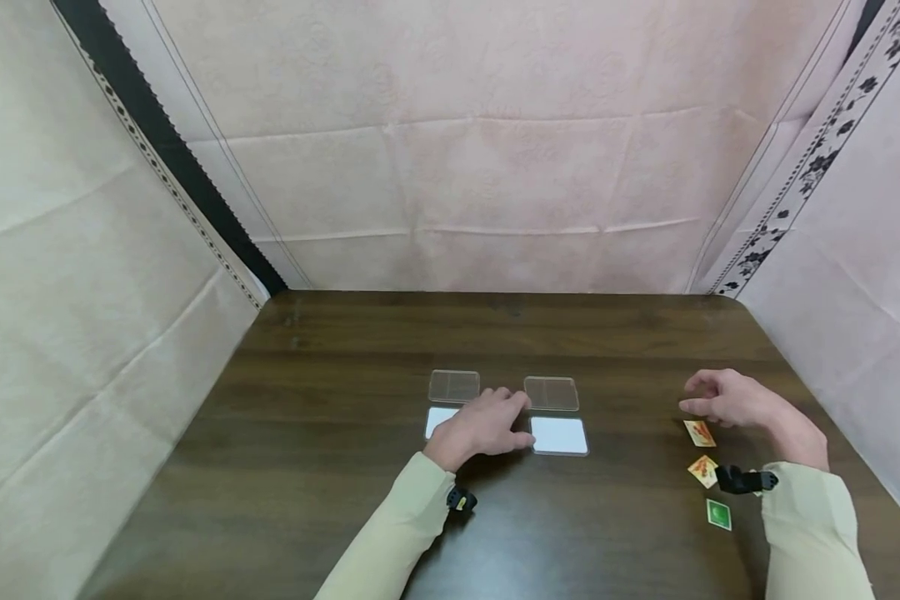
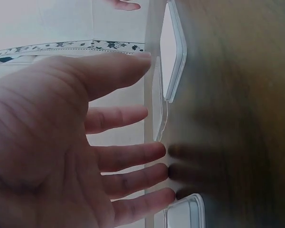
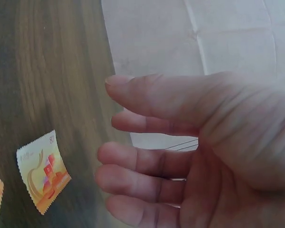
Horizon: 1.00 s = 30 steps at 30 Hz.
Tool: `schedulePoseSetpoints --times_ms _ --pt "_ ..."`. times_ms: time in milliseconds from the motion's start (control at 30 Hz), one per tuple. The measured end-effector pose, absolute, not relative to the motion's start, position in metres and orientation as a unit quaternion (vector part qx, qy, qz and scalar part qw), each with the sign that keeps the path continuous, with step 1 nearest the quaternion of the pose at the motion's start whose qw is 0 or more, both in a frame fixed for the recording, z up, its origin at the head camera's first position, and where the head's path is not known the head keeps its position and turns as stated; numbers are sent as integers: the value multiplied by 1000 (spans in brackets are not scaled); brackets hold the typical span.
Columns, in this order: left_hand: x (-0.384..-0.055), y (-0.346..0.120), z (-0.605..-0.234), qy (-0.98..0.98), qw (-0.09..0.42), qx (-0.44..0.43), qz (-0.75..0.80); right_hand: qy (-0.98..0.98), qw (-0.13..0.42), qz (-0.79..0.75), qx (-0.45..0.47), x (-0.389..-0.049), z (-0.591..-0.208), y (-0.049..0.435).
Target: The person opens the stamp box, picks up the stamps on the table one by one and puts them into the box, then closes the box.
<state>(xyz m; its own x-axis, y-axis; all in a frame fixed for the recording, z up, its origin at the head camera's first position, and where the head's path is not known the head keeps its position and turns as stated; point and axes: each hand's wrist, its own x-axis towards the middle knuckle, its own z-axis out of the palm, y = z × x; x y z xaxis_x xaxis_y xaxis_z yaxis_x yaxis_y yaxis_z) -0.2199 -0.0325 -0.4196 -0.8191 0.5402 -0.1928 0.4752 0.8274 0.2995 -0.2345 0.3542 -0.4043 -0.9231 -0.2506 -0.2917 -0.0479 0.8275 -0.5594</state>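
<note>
My left hand [image 1: 483,423] hovers low over the table between two small clear plastic cases with their lids folded back, its fingers spread and holding nothing. The right case [image 1: 559,435] has a white base, and the thumb overlaps its left edge in the head view. Partly covered by the hand is the left case [image 1: 437,417]. My right hand [image 1: 735,402], fingers loosely bent and holding nothing, is just above an orange postage stamp [image 3: 43,172]. Nearer to me lie another orange stamp [image 1: 703,471] and a green stamp [image 1: 718,514], beside the right wrist.
Transparent lids [image 1: 453,386] lie behind the white bases. The dark wooden table [image 1: 330,500] is bordered by pale cloth [image 1: 457,183] at the back and on both sides. Each wrist wears a black camera band [image 1: 746,481].
</note>
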Motion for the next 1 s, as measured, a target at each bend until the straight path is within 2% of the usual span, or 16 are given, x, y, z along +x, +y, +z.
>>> schedulePoseSetpoints --times_ms 667,1000 --pt "-213 -23 -423 951 127 275 65 941 224 -250 -42 -235 -415 364" --pt "-214 -22 -424 951 121 279 56 949 229 -215 -29 -235 -414 357"
